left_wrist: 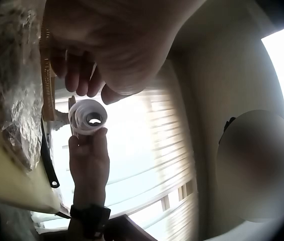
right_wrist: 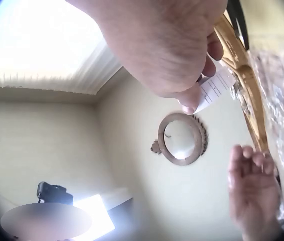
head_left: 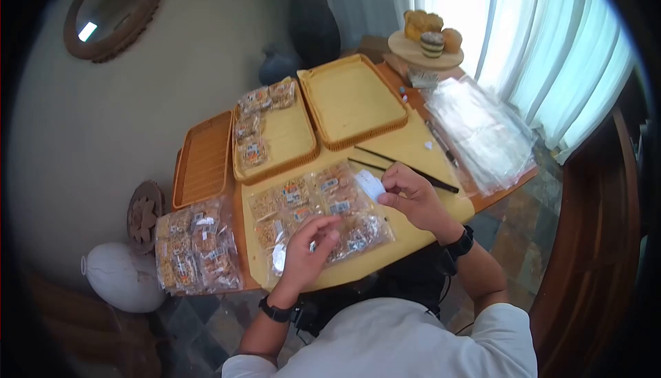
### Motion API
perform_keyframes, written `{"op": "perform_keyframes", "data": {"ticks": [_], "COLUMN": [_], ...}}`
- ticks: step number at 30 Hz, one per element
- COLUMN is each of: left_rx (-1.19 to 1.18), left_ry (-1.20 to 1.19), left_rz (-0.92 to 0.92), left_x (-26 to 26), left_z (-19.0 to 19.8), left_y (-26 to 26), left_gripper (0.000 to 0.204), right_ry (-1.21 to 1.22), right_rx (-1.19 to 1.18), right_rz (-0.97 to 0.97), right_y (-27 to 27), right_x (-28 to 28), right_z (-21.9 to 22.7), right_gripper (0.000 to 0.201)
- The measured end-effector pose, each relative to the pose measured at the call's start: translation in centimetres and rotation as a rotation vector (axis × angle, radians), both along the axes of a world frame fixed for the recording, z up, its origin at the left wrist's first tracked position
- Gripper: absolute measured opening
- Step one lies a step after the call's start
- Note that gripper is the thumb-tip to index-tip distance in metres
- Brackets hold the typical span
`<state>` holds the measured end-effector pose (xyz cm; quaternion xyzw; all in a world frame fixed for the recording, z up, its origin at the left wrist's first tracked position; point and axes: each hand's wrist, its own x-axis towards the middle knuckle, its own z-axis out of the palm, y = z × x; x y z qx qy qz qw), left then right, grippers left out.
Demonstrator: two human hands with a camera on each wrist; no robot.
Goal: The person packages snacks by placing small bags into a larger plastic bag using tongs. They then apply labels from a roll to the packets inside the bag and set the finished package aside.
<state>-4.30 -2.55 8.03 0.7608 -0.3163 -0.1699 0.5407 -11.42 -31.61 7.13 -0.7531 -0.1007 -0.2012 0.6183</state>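
My right hand (head_left: 416, 200) pinches a small roll of white labels (head_left: 370, 184) between thumb and fingers, above the table's front part. Its coiled end faces the left wrist camera as a white label roll (left_wrist: 76, 119), and printed lines show on the label strip (right_wrist: 216, 91) in the right wrist view. The left hand (head_left: 308, 248) hovers with loosely bent fingers and holds nothing, over the near edge of a clear bag of packaged snacks (head_left: 339, 207). This bag lies flat on yellow paper (head_left: 441, 206), and small labels sit on several of its packs.
A second bag of snack packs (head_left: 196, 250) lies at the left. Behind are wicker trays, one lined tray (head_left: 282, 133) holding several packs. Black tongs (head_left: 406, 170) lie beyond my right hand. Clear plastic bags (head_left: 482, 133) and a pen (head_left: 451, 158) are at the right.
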Motion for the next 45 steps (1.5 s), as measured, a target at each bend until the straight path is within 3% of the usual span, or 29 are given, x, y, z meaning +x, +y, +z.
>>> {"op": "perform_keyframes", "data": {"ticks": [2,8,14,16,21,26,29,35,37,38,40,44,45], "left_rx": [-0.211,-0.315,-0.325,-0.341,-0.424,-0.492,-0.565,-0.573,-0.564,-0.544,-0.516,-0.429,-0.434], "left_ry": [0.26,0.588,0.46,0.445,0.436,0.607,0.648,0.646,0.627,0.607,0.58,0.484,0.483], "left_rz": [0.006,0.043,0.213,0.219,0.272,0.307,0.272,0.308,0.32,0.328,0.314,0.282,0.282], "left_x": [-0.9,-0.5,-1.1,-1.1,-1.6,-1.6,-1.6,-1.5,-1.5,-1.5,-1.6,-1.8,-1.7], "left_z": [0.8,-1.4,-1.9,-1.9,-1.8,-2.1,-2.2,-2.0,-2.1,-2.2,-2.4,-1.7,-1.8], "left_y": [-1.0,-0.6,-1.2,-1.2,-1.8,-1.7,-1.4,-1.3,-1.3,-1.3,-1.2,-1.3,-1.1], "left_gripper": [0.03,0.025,0.021,0.021,0.02,0.02,0.021,0.022,0.022,0.021,0.022,0.014,0.014], "right_ry": [0.034,-0.14,-0.14,-0.057,0.02,0.034,-0.015,0.112,0.164,0.162,-0.036,-0.118,-0.043], "right_rx": [0.038,-0.132,-0.229,-0.042,-0.104,-0.034,-0.104,-0.201,-0.157,-0.166,-0.192,-0.283,-0.222], "right_rz": [0.047,-0.024,-0.092,-0.198,-0.171,-0.093,-0.062,0.018,-0.094,-0.088,-0.3,-0.242,-0.16], "right_y": [3.7,7.3,8.4,9.1,9.0,9.3,9.4,9.4,10.0,10.2,10.5,10.0,9.9], "right_x": [-1.3,-0.6,-0.4,-0.5,-0.1,-0.1,-0.3,-0.7,-0.9,-0.6,-0.2,0.0,-0.1], "right_z": [0.0,-2.0,-1.6,-1.4,-1.8,-2.1,-1.7,-1.7,-0.7,-0.3,0.3,0.2,-0.3], "right_gripper": [0.015,0.019,0.022,0.023,0.025,0.021,0.018,0.019,0.021,0.021,0.028,0.029,0.025]}}
